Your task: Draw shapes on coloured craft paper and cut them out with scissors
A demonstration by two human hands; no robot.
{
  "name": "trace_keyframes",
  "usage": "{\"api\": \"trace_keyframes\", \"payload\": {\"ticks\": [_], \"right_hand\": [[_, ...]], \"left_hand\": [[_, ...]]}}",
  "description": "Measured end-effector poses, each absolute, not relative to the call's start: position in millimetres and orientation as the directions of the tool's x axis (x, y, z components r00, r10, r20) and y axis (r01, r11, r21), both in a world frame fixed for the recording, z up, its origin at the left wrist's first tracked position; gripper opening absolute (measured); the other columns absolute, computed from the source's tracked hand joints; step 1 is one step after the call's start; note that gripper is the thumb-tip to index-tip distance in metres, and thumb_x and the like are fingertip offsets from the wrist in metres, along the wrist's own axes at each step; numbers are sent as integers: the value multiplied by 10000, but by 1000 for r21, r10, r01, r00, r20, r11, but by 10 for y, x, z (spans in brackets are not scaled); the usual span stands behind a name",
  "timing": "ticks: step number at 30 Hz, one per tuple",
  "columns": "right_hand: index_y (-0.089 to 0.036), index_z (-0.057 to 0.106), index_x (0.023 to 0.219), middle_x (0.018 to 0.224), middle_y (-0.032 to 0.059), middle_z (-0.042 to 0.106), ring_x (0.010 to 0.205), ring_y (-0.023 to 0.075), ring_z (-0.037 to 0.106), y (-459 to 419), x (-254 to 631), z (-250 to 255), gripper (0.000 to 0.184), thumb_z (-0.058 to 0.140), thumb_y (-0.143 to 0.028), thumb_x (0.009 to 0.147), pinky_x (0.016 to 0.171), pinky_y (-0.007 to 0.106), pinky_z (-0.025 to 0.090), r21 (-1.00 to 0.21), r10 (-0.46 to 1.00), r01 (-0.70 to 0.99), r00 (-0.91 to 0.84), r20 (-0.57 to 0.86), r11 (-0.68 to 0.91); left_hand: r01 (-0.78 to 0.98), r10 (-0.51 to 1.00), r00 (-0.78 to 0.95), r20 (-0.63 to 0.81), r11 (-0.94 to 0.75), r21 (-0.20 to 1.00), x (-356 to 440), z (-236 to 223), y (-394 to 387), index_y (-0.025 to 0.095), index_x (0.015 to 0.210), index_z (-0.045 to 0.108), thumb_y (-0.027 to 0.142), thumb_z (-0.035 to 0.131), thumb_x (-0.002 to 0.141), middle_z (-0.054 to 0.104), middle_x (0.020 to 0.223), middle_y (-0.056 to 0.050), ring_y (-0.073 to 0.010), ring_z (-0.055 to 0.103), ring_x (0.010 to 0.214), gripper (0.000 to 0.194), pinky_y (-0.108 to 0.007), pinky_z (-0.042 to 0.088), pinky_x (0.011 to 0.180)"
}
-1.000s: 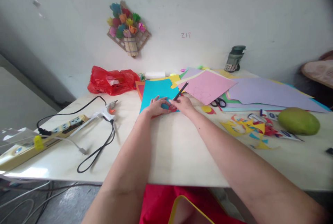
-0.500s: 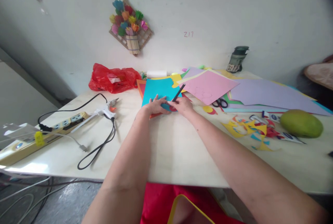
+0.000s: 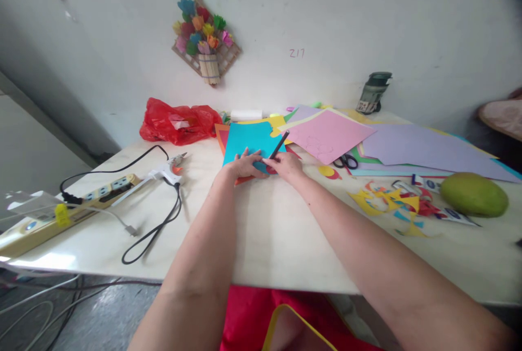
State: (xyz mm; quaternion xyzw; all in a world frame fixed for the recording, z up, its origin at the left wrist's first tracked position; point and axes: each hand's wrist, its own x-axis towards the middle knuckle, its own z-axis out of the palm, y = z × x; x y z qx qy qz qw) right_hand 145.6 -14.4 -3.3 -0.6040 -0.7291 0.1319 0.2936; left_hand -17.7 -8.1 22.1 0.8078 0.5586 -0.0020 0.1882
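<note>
My left hand (image 3: 248,165) lies spread over the lower part of a blue sheet of paper (image 3: 248,139). In my right hand (image 3: 287,165) is a dark pen (image 3: 280,144), tilted up to the right, its lower end at the sheet. A small red paper piece (image 3: 271,169) shows between the two hands, partly covered by the fingers. Orange and yellow sheets stick out from beneath the blue one. Just right of my right hand lie a yellow paper circle (image 3: 325,171) and black-handled scissors (image 3: 346,161), their blades hidden under paper.
At left are a glue gun (image 3: 171,170) with its looped cord and a power strip (image 3: 98,199). A red plastic bag (image 3: 179,123) sits behind. On the right are coloured sheets (image 3: 416,147), paper scraps (image 3: 385,201), a green mango (image 3: 474,194) and a bottle (image 3: 374,93).
Hardly anything differs. Both hands and the pen keep nearly the same place on the blue sheet; the whole view has shifted very slightly.
</note>
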Motion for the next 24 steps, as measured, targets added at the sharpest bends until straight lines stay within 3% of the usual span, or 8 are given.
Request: {"api": "trace_keyframes", "payload": {"ticks": [24], "right_hand": [[-255,708,876,811,37,710,819,189,636,-131,1447,-30,376,519,-562,768,599,241,418,-564,964,797,-80,255,215]], "left_hand": [[903,899,373,-228,-295,312,-164,251,-96,351,1314,371,683,572,567,114,1504,61,-344,-25,1358,842,-533,-30,1069]]}}
